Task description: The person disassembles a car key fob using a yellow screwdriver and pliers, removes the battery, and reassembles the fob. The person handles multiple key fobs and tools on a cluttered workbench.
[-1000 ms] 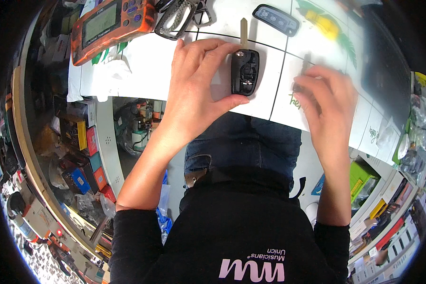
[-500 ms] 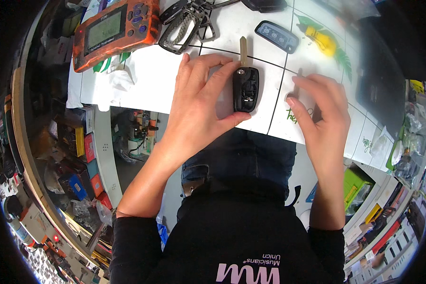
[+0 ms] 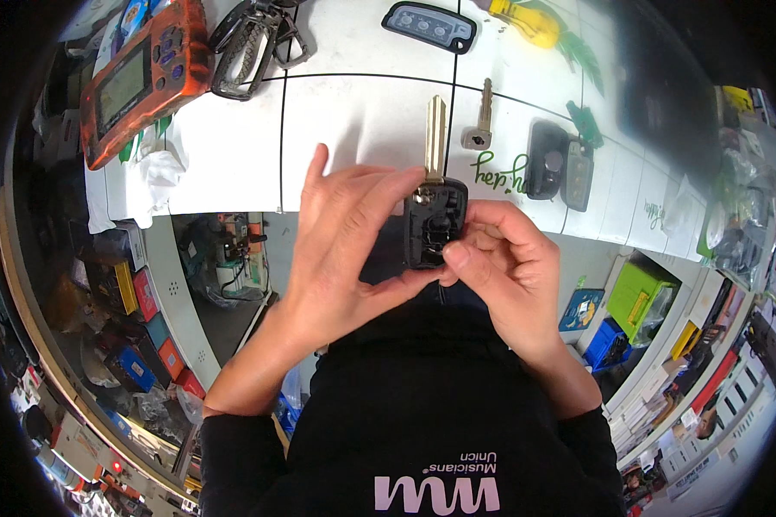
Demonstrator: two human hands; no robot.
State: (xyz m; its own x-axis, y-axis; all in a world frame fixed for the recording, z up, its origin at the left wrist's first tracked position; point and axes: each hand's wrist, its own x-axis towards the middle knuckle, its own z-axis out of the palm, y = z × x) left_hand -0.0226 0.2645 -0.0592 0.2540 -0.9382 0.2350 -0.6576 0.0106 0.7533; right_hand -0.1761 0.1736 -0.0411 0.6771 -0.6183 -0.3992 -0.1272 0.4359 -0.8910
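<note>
My left hand holds a black flip car key by its left side, index finger at the hinge and thumb at the bottom end. The key's casing is open toward me, showing a bare black inside, and its silver blade points away from me. On the casing's lower right, my right hand closes with thumb and curled fingers. Whether a small part sits between those fingers is hidden. Beyond my right hand, a loose key blade lies on the white table.
Right of the loose blade lie a black fob shell and a grey-buttoned piece. A remote with grey buttons lies farther back. Back left are an orange handheld programmer and keys with a braided strap. The table's near edge runs below.
My right hand has come left from the table onto the key's casing. The key has moved toward me, over the table edge. The loose blade and fob pieces are now uncovered.
</note>
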